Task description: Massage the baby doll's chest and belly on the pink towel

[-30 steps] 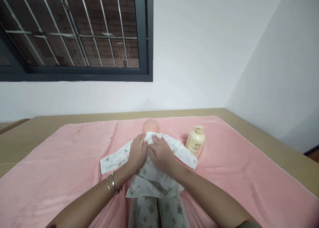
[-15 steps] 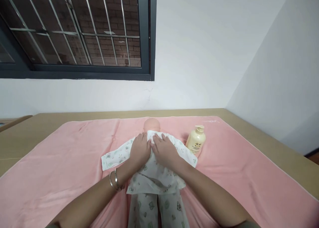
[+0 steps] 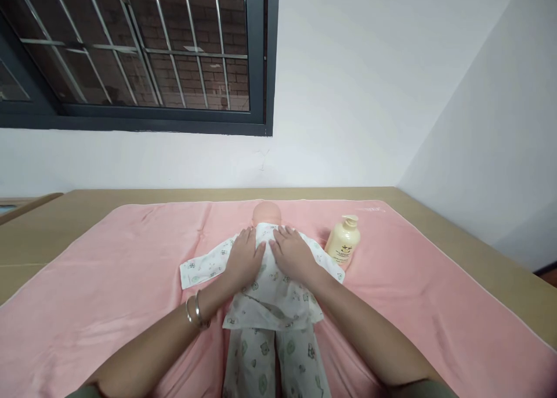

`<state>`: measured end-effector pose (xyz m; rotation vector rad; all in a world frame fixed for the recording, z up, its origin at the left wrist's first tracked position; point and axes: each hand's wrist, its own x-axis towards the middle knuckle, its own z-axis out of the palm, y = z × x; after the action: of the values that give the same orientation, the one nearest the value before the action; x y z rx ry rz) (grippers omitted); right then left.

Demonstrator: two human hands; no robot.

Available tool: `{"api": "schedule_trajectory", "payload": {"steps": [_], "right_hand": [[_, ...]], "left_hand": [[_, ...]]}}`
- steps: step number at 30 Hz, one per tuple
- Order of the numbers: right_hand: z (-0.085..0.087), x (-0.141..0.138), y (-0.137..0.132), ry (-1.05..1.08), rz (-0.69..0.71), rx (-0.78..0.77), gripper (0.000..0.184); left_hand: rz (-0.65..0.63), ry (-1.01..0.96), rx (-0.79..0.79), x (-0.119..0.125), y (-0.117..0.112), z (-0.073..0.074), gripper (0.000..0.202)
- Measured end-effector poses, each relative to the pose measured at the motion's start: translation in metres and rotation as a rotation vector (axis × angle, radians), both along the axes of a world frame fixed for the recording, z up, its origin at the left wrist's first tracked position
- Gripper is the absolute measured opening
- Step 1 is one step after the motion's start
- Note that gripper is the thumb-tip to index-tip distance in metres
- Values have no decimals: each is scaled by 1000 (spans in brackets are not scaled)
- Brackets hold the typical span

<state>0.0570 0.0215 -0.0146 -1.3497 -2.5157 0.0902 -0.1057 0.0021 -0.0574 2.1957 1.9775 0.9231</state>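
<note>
A baby doll (image 3: pixel 267 212) lies along the middle of the bed, its bald head toward the wall and no face showing. It wears a white patterned top (image 3: pixel 272 296) and matching trousers (image 3: pixel 300 357). On the upper left of the top, my left hand (image 3: pixel 244 257) rests flat with fingers stretched out. My right hand (image 3: pixel 295 256) lies flat on the upper right, also open, with a strip of cloth showing between the two thumbs. Both sleeves of the top spread outward. A cream pump bottle (image 3: pixel 343 241) stands close to the right sleeve.
A pink blanket (image 3: pixel 122 270) is spread under the doll, with the tan bed surface (image 3: pixel 461 235) around it. White walls rise behind and at the right. A dark-framed window (image 3: pixel 265 67) with metal bars is at the upper left.
My hands have moved apart, the right one outward, leaving a wider gap between the thumbs. Both stay on the top. The camera view has shifted slightly.
</note>
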Motion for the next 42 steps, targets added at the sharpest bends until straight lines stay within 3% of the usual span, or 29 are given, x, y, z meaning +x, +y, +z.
{"api": "schedule_trajectory", "payload": {"steps": [3,5,9,13,16,21,25,32,36,38,42], "right_hand": [[1,6,27,10,-78,-88,53],[1,5,28,3,-85,-96,53],[8,0,-11,-75,-2,17,47],[23,2,-40,-125,45,5,35],[22,3,-28,-41,-27,14,39],[-8,-5,9,87,-130,-22,54],[-24,-11,17,146,-169,-70,58],[-22,-3,29,197,-139,-109,62],[-14,5,42,201,-98,-179,56],[-11,3,34,160,-126,-150,54],[-11,-13,-14,37,-109,-15,55]], "left_hand": [[-32,12,70,15,-36,-19,61],[-49,9,62,20,-47,-24,61],[35,-68,-2,13,-23,-7,54],[-3,-144,-14,6,7,7,48],[28,-124,41,11,7,0,51],[48,-116,67,15,5,-12,54],[26,-128,96,11,15,-12,51],[45,-121,106,12,9,-15,53],[82,-102,80,15,3,-16,58],[80,-107,69,12,8,-15,57],[46,-94,30,-3,26,-10,47]]}}
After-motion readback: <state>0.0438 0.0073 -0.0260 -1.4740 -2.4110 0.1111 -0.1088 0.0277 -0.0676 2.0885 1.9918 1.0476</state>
